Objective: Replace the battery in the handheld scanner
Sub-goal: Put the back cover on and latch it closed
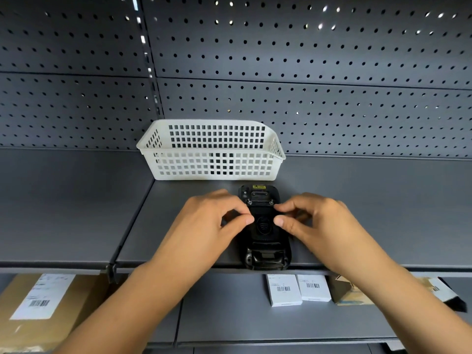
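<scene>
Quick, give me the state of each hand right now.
Left hand: fingers pinched on the left side of the scanner.
Right hand: fingers pinched on the scanner's right side.

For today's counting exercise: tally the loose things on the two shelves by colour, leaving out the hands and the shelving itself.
White: 3, the basket and two small boxes
Black: 1, the scanner
Brown: 2, the labelled parcel and the torn carton
Total: 6

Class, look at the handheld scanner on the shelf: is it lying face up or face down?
Face down. The scanner shows its back: hand strap, screws and a yellow label, with no screen or keypad visible.
</scene>
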{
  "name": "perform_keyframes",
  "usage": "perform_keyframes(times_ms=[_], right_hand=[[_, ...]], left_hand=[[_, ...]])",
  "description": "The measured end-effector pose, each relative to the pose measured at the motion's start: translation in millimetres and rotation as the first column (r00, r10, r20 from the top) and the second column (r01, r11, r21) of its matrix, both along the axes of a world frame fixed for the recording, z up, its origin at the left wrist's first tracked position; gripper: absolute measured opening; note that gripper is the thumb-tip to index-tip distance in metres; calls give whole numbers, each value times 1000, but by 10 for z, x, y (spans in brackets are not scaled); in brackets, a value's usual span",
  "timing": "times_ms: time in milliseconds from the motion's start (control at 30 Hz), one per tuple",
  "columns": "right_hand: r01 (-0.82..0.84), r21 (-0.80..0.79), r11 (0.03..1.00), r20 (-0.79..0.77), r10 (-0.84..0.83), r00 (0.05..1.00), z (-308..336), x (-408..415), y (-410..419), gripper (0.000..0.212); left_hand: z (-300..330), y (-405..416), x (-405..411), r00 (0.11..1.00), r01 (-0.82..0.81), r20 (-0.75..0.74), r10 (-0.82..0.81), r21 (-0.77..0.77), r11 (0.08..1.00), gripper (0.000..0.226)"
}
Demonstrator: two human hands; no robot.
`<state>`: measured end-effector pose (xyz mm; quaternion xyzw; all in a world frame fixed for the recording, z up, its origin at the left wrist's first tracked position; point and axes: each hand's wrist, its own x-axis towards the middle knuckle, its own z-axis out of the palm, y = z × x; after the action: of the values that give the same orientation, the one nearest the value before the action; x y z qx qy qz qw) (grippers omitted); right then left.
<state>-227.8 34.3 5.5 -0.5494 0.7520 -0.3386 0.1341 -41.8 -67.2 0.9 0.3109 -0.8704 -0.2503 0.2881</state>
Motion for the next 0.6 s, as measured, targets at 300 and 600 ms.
perform_keyframes(times_ms=[300, 600], right_hand=[[-59, 5, 998, 9, 59, 998, 27, -142, -238, 13], [-139, 10, 990, 131, 137, 982, -13, -220, -266, 19]], left_hand=[[33, -227, -105, 1000, 29, -1, -29, 46, 998, 4], [50, -412, -104, 980, 117, 147, -133, 115, 986, 21]])
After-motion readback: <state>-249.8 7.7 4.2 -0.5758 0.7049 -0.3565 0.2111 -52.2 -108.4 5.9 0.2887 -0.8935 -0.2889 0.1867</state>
